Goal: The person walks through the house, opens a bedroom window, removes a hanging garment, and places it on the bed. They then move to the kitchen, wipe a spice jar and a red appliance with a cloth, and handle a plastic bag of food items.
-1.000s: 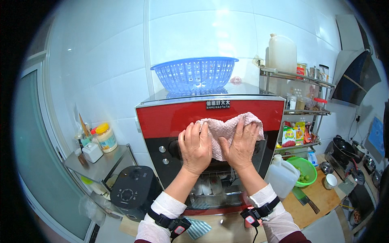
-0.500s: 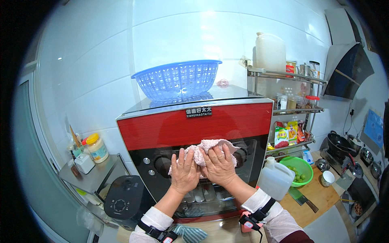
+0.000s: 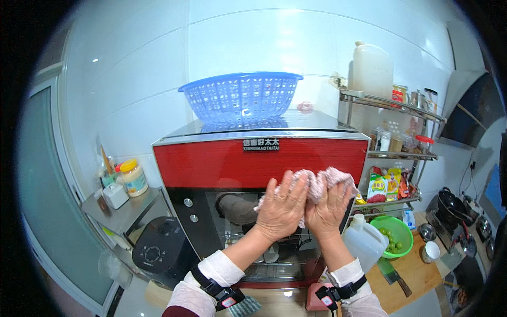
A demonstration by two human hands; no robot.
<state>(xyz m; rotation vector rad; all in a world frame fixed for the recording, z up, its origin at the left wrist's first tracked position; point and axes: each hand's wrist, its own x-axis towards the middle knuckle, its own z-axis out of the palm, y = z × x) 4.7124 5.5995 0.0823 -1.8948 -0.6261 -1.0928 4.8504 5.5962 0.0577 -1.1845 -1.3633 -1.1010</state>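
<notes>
A pink towelling cloth (image 3: 336, 182) lies bunched against the front of a cabinet with a red upper panel (image 3: 211, 166) and a dark glass door (image 3: 208, 211). My left hand (image 3: 282, 208) is open, its fingers stretched flat over the left part of the cloth. Beside it, my right hand (image 3: 326, 211) presses the cloth's right part, also open with fingers extended. Both hands are near the cabinet's right side, just under the red panel. Much of the cloth is hidden beneath my palms. Two round knobs (image 3: 191, 210) show at the door's left.
A blue basket (image 3: 240, 98) stands on the cabinet. Left are a metal rack (image 3: 124, 211) and a black appliance (image 3: 161, 245). Right are tiered shelves (image 3: 391, 154), a plastic jug (image 3: 364, 240), a green bowl of fruit (image 3: 404, 243) and a cleaver (image 3: 391, 272) on a wooden board (image 3: 422, 272).
Both hands and the cloth have moved right and slightly up across the cabinet front. The view has shifted slightly too.
</notes>
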